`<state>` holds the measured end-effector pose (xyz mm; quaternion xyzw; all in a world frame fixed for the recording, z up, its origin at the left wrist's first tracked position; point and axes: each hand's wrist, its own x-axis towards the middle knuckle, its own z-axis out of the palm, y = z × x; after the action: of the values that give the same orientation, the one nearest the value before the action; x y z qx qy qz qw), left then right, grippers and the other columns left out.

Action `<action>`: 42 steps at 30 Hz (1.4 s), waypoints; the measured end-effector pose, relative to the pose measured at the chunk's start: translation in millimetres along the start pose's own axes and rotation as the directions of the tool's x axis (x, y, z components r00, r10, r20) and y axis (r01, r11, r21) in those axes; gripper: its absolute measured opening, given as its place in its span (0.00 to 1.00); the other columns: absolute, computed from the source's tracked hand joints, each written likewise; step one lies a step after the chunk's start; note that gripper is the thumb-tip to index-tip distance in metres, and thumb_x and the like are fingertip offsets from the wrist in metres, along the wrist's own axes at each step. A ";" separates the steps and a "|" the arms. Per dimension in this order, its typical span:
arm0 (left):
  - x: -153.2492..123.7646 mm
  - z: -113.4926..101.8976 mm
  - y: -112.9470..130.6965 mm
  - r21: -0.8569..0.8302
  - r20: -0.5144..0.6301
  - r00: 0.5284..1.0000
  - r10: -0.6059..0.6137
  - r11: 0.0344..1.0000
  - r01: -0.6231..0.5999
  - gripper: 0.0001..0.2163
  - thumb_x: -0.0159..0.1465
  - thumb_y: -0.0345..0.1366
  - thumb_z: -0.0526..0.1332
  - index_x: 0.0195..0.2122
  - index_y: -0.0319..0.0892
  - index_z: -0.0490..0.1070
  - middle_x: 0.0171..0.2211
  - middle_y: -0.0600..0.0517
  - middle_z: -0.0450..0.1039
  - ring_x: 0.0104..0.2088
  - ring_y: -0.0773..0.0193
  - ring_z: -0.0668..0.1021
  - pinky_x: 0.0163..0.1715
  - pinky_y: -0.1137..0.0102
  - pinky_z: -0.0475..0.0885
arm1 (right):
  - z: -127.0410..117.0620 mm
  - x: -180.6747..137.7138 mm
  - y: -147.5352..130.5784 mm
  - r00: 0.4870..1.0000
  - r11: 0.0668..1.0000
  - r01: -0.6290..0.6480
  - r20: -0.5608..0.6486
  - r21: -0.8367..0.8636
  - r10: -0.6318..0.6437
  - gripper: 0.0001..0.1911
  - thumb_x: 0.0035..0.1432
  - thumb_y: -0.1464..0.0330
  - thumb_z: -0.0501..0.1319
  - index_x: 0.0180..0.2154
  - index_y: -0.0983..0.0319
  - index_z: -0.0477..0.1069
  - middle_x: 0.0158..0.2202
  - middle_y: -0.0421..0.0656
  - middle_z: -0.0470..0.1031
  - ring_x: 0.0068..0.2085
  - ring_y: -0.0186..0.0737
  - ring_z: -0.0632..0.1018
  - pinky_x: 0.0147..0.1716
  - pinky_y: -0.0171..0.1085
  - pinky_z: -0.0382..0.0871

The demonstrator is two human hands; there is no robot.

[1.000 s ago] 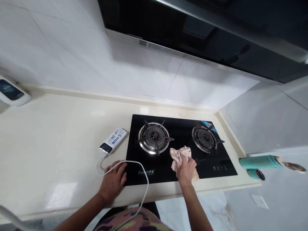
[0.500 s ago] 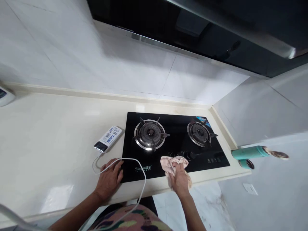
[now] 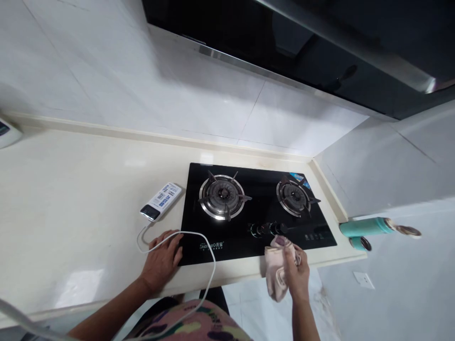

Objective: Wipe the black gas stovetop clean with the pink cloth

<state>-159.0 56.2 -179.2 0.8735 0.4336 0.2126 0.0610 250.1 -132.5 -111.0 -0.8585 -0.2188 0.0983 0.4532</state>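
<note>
My right hand [image 3: 297,273] grips a crumpled pale pink cloth [image 3: 276,267] at the front edge of a black glass gas stove [image 3: 213,232], just below its control knobs [image 3: 267,229]. Part of the cloth hangs over the counter edge. Flat on the counter beside the stove's front left corner rests my left hand [image 3: 163,258], fingers spread and holding nothing, the fingertips at the glass edge. A white cable [image 3: 194,233] passes over the left fingers and runs to a white power bank [image 3: 161,202] with a dark display, left of the stove.
Two burners, a left one [image 3: 224,196] and a right one [image 3: 295,196], carry dark pan supports. A teal bottle [image 3: 366,226] and a teal cup [image 3: 360,243] stand at the counter's right end. Overhead hangs a black range hood [image 3: 284,52]. A white device [image 3: 7,134] sits far left.
My right hand has moved right and toward me with the cloth, off the stove's knob area, so the knobs now show. My left hand stays in place.
</note>
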 end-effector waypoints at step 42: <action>-0.5 -5.9 5.2 0.013 0.025 1.000 -0.005 1.000 0.005 0.17 0.72 0.37 0.55 0.59 0.43 0.73 0.59 0.40 0.78 0.60 0.45 0.76 0.56 0.51 0.67 | 51.7 60.3 -41.6 0.879 0.966 -0.244 0.401 -0.088 0.258 0.22 0.41 0.51 0.66 0.35 0.59 0.78 0.30 0.41 0.80 0.37 0.49 0.80 0.38 0.42 0.73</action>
<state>-158.0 52.2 -172.5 0.8755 0.4363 0.1986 0.0612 272.5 -45.9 -104.5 -0.8477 -0.1976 0.3299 0.3656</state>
